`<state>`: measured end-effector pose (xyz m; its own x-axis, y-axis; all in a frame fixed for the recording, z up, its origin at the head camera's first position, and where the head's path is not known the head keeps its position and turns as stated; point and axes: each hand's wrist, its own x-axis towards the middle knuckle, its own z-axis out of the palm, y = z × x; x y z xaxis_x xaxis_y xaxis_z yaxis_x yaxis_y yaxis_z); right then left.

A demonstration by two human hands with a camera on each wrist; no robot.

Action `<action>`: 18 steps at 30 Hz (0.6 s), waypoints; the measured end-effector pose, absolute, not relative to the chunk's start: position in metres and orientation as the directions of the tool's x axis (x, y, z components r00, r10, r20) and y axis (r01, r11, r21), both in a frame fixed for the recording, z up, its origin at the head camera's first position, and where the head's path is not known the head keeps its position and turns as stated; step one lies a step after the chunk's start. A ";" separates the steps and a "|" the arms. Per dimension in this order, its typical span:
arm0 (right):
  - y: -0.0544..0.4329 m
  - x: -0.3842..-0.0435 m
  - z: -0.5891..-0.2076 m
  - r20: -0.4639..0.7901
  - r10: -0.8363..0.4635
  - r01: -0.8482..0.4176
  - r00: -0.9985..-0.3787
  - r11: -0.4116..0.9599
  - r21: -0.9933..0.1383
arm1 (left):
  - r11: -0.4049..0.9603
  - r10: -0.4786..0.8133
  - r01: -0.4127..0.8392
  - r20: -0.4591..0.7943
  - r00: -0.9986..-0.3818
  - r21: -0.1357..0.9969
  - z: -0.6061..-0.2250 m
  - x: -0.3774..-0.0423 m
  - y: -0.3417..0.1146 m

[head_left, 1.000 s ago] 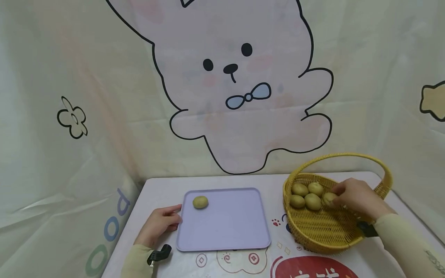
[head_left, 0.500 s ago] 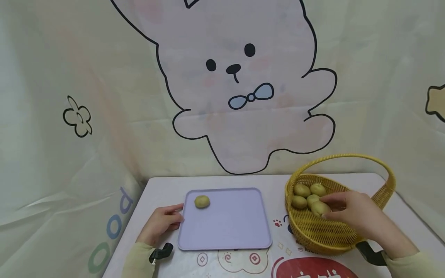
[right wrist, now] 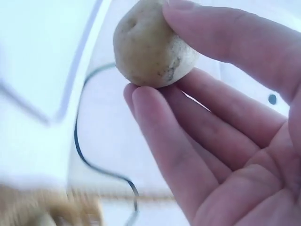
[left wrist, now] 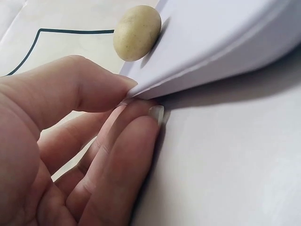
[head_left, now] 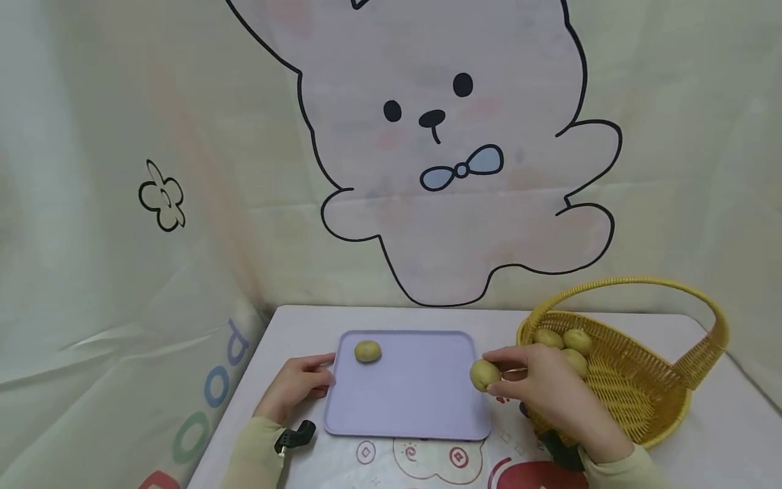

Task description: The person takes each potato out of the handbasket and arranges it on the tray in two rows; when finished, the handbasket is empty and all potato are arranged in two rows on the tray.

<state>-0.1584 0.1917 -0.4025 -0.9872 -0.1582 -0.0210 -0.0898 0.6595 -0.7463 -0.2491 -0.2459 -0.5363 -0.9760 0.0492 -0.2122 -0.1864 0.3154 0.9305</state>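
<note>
My right hand pinches a small potato between thumb and fingertips, beside the right edge of a lilac tray. In the right wrist view this potato shows a dark blemish on its skin. My left hand holds the tray's left rim; the left wrist view has the fingers gathered at that edge. Another potato lies on the tray near its back left corner. At the right stands a yellow woven basket holding several potatoes, partly hidden behind my right hand.
The basket's tall arched handle rises at the right. A white printed cloth covers the table, with a red patch at the front. Behind hangs a curtain with a cartoon animal.
My right hand has taken a potato out of the basket and moved left with it to the tray's edge. My left hand stays on the tray. The head view has shifted slightly.
</note>
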 end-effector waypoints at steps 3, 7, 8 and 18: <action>0.177 -0.169 -0.411 -0.033 -0.172 -0.078 -0.984 0.598 -0.798 | 0.316 0.048 -0.188 -0.214 -0.976 0.930 -0.536 -0.250 -0.244; 0.159 -0.189 -0.429 -0.002 -0.170 -0.098 -0.985 0.576 -0.811 | 0.315 0.054 -0.186 -0.213 -0.976 0.931 -0.537 -0.252 -0.242; 0.154 -0.194 -0.435 0.012 -0.166 -0.107 -0.986 0.581 -0.807 | 0.311 0.057 -0.188 -0.216 -0.975 0.932 -0.537 -0.252 -0.243; 0.097 -0.239 -0.481 0.083 -0.159 -0.156 -0.984 0.527 -0.836 | 0.288 0.069 -0.205 -0.234 -0.970 0.935 -0.538 -0.251 -0.247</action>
